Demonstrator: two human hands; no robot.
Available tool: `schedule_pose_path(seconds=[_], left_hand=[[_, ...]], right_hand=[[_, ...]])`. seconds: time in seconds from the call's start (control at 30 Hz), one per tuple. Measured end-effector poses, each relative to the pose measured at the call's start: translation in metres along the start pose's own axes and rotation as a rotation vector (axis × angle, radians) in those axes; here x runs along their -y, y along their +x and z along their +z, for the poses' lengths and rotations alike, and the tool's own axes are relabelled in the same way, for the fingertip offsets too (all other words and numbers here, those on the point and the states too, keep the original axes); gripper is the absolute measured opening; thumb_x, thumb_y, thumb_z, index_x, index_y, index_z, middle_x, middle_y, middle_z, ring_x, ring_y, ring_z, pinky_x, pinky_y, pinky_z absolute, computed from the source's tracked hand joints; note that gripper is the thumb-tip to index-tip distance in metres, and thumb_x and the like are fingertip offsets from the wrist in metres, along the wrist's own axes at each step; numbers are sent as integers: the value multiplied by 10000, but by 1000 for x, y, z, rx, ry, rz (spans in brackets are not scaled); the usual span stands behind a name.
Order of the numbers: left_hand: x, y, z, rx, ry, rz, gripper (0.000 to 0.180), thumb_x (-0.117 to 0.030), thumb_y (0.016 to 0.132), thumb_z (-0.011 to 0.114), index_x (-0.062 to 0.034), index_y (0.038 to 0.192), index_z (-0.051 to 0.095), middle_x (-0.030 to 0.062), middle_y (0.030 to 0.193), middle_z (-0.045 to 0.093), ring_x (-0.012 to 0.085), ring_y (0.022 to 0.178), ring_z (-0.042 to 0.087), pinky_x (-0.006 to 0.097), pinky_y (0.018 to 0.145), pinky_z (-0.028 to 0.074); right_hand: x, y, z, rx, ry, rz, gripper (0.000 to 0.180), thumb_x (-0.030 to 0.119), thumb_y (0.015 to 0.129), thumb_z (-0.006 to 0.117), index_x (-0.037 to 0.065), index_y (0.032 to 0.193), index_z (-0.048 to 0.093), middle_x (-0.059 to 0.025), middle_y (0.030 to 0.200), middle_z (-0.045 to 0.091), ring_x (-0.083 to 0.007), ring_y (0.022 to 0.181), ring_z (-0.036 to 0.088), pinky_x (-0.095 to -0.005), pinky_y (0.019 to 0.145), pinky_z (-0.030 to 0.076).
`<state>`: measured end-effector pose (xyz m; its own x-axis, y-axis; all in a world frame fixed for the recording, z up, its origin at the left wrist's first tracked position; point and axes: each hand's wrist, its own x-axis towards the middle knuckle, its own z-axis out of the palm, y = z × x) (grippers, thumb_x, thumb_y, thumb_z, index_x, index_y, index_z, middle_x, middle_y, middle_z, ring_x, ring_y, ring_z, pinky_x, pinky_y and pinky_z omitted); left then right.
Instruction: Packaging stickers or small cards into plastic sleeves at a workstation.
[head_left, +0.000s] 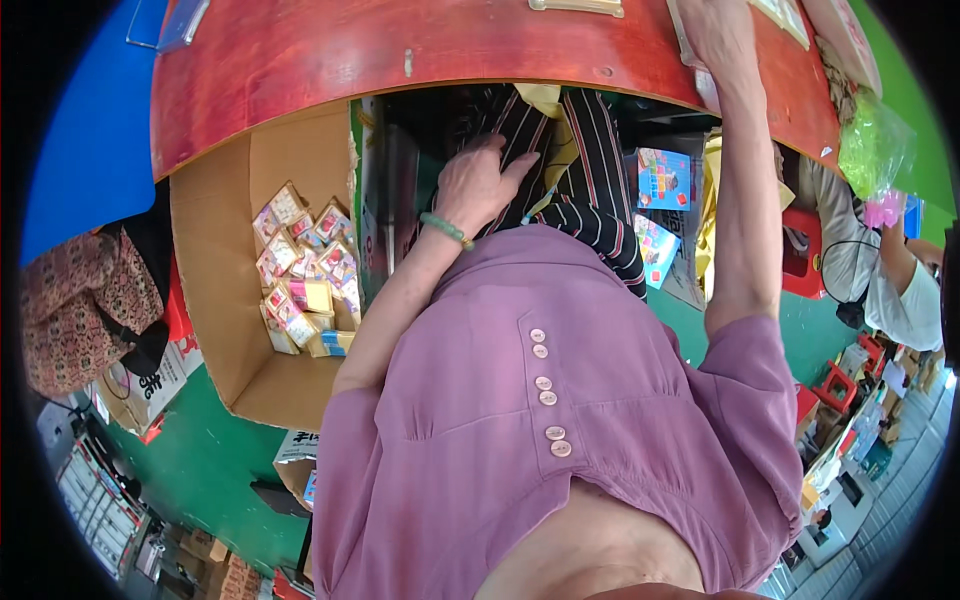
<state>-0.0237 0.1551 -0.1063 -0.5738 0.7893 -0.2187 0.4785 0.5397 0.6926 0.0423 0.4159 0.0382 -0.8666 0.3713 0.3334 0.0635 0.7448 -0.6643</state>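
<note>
My left hand (478, 185) lies over my lap, by the striped trouser leg (518, 145). Its thumb stands apart from the fingers, and no object shows in it; a green bracelet (447, 230) circles the wrist. My right hand (718, 32) reaches to the far right of the red table (400, 50), cut off by the upper edge of the picture. Beside it is a clear plastic piece (688, 45); its fingertips are out of sight, so I cannot tell whether it grips this. To my left, a cardboard box (215, 220) holds several small clear packs (305, 265) with colourful contents.
A flat pale case (577, 6) lies at the table's far side, and a clear plastic item (183, 22) at its left. Blue printed packs (664, 180) sit below the table on the right. Other people (860, 215) sit on both sides. A green plastic bag (872, 140) hangs at the right.
</note>
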Motion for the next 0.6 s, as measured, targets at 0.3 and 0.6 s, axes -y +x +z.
schedule_pose_path(seconds=[0.3,0.6], left_hand=[[-29,5,24,23,55,210,515,-487,779,665,4,930,621,162,907,644,346,801,633,425,735,494],[-4,-11,25,257,-151,279,164,-140,788,577,11,748,624,189,790,601,377,761,599,449,675,467]], right_hand=[[28,-130,60,-349,-84,113,108,4,797,663,0,902,640,-133,964,646,-232,879,626,-319,767,496],[17,-155,109,-104,-51,174,296,134,800,682,9,1059,612,-190,1146,591,-328,1013,586,-372,848,472]])
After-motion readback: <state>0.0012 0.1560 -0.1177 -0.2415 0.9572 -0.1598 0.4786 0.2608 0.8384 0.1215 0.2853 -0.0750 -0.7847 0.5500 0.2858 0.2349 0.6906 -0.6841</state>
